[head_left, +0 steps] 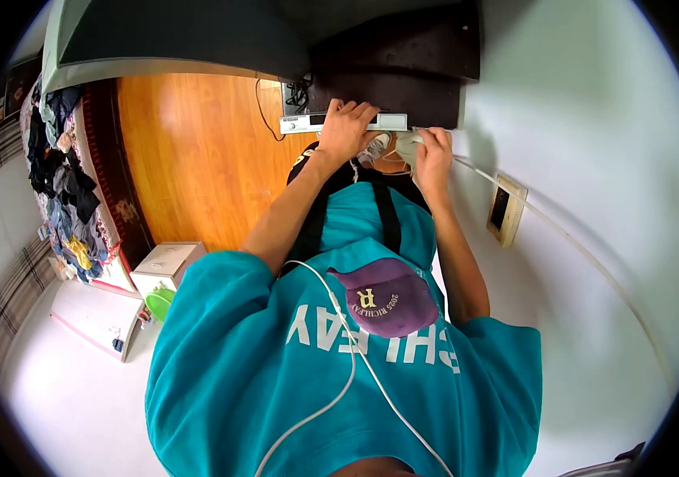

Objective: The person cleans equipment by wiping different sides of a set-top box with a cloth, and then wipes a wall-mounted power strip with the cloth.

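Observation:
My left hand (347, 127) lies over a slim silver electronic box (392, 122), perhaps a set-top box or disc player, its fingers bent over the upper edge. The box sits at the front edge of a dark cabinet (387, 91). My right hand (434, 151) is closed just right of the box's end, low beside the wall. A pale, soft-looking thing (408, 146) shows against its fingers; whether it is a cloth or part of a shoe is unclear. A white cable (546, 215) runs along the wall from near this hand.
A large dark screen (180, 32) juts out at upper left. Black cables (298, 95) bunch beside the cabinet. A wall socket plate (507, 211) is on the right. Clothes (73, 191) are heaped at far left, near a white drawer unit (168, 262). A white cord (339, 314) hangs over my teal shirt.

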{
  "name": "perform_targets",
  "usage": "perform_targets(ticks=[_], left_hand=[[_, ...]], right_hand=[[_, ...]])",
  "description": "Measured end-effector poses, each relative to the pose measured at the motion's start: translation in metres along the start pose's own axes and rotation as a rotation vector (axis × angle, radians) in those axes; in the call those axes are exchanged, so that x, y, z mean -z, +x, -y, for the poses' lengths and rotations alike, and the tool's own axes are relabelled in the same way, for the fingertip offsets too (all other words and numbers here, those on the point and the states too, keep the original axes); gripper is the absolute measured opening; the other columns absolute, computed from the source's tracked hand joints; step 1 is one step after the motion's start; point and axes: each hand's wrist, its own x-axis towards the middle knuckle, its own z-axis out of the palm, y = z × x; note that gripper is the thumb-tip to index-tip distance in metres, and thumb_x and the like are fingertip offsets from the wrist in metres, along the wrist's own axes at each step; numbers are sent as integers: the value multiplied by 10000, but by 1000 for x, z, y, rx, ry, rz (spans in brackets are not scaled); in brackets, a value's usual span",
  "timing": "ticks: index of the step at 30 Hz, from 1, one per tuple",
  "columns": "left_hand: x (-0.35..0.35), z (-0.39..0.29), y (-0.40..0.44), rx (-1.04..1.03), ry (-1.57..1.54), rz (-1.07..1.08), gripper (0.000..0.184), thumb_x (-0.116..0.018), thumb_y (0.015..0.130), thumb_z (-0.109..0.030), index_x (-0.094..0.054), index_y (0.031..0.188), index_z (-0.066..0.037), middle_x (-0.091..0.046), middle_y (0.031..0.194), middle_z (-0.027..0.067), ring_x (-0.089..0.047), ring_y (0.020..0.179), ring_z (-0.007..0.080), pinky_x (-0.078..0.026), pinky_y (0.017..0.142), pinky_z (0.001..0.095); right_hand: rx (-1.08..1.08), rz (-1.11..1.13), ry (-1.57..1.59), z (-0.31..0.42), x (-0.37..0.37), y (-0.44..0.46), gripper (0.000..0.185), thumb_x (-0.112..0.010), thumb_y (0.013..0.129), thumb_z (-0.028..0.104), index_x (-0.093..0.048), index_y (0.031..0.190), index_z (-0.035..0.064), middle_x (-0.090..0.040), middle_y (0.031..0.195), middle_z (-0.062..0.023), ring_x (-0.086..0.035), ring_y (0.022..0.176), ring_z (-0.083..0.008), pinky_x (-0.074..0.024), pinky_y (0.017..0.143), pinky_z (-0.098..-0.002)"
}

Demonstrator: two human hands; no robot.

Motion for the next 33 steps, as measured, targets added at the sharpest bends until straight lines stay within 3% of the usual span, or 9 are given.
perform_targets(ticks=[3, 7, 13, 21, 26, 33], left_hand=[[0, -1, 1, -9, 4, -20, 471, -807, 816, -356, -684, 1193, -102, -724, 1109, 62, -665, 997, 241, -418, 942, 419], [3, 0, 1, -14, -22, -52, 452, -814, 805, -342, -684, 1166, -103, -716, 1066, 54, -662, 984, 238, -420, 930, 420], [4, -3, 0, -33, 15, -53, 419, -818, 790, -321, -679, 1120, -103, -700, 1011, 46, -660, 967, 241, -424, 912, 422], [3, -3, -1, -7, -34, -72, 440, -833, 762, -288, -688, 1137, -110, -705, 1024, 36, -659, 968, 234, -425, 914, 422], [3, -2, -2, -21, -34, -35, 440, -830, 764, -273, -690, 1147, -109, -710, 1033, 40, -659, 968, 236, -428, 917, 424], [4, -3, -3, -13, -33, -58, 424, -824, 780, -289, -690, 1141, -112, -706, 1025, 41, -658, 979, 237, -426, 925, 421]], right_hand=[[-32, -35, -6, 10, 10, 11, 282, -668, 807, -76, -731, 1077, -27, -630, 1073, -152, -592, 1004, -365, -509, 877, -437], [99, 24, 61, 35, 5, 24, 312, -678, 768, -113, -719, 1063, -21, -618, 1070, -144, -573, 991, -363, -506, 865, -451], [225, 41, 1, 60, -30, 42, 282, -668, 791, -65, -715, 1068, -45, -620, 1057, -143, -580, 983, -353, -519, 870, -446], [179, 36, -40, 42, -12, 42, 231, -658, 785, -74, -727, 1004, -55, -637, 1050, -145, -595, 965, -352, -531, 853, -443], [274, 105, 44, 53, -28, 33, 257, -665, 800, -85, -710, 1051, -54, -620, 1066, -156, -582, 973, -359, -517, 853, -448], [192, 53, -10, 38, -12, 34, 232, -661, 813, -65, -712, 1038, -34, -627, 1047, -137, -588, 980, -356, -523, 855, -447]])
